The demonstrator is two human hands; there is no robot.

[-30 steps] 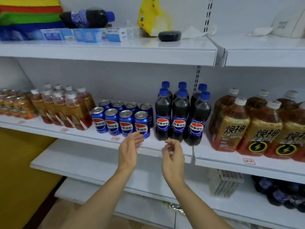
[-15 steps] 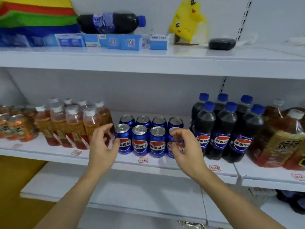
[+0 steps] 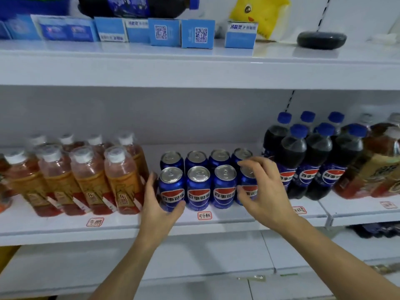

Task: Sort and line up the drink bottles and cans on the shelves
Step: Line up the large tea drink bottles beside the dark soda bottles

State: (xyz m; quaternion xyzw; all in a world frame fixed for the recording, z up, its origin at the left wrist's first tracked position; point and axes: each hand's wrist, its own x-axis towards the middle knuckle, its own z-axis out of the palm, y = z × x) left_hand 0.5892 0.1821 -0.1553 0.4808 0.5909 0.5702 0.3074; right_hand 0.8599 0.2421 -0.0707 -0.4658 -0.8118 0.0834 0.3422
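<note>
Several blue cola cans stand in two rows on the middle shelf. My left hand lies flat against the left side of the front left can, thumb across its lower front. My right hand curls round the front right can, thumb on the label and fingers over the top. Orange tea bottles stand to the left of the cans. Dark cola bottles with blue caps stand to the right.
Large brown tea bottles fill the far right. On the upper shelf are blue boxes, a cola bottle lying on its side, a yellow toy and a black oval object. A lower shelf juts out below.
The view has come closer to the cans. My left hand moved right from the tea bottles onto the front left can. My right hand stays at the front right can.
</note>
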